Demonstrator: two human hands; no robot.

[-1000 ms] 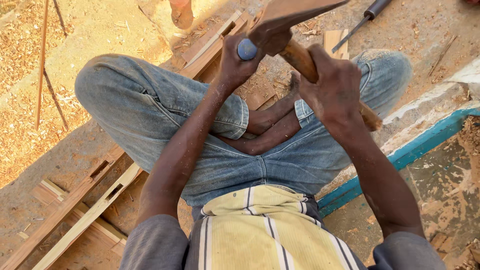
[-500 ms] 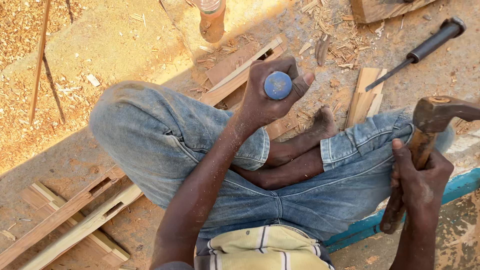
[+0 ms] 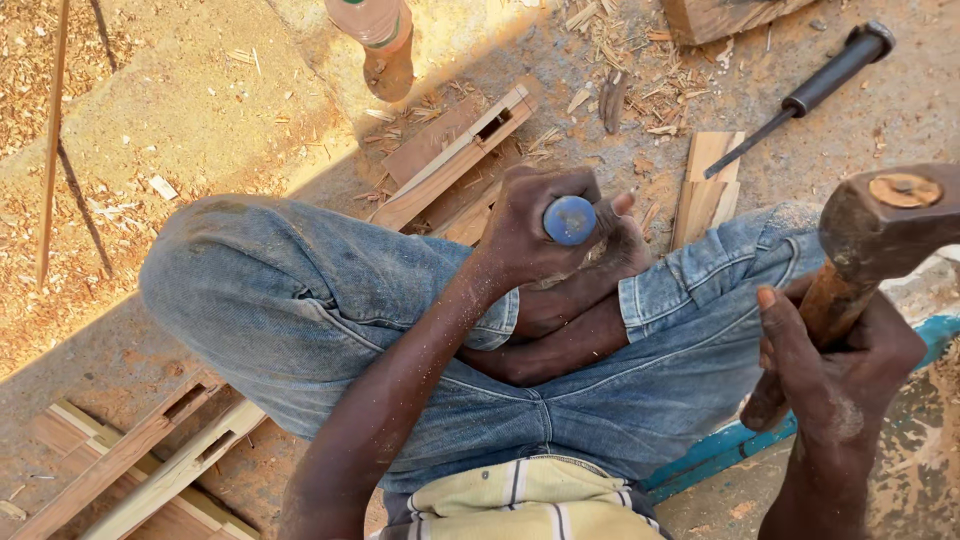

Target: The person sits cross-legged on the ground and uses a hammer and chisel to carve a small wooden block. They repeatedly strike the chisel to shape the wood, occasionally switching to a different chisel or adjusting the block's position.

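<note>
The left hand (image 3: 535,230) grips a blue-capped chisel (image 3: 570,220) over the slotted wood strip (image 3: 455,155) on the ground; the right hand (image 3: 835,370) holds a hammer (image 3: 880,225) raised. One slot is cut, chips scattered; chiselling seems unfinished.
</note>
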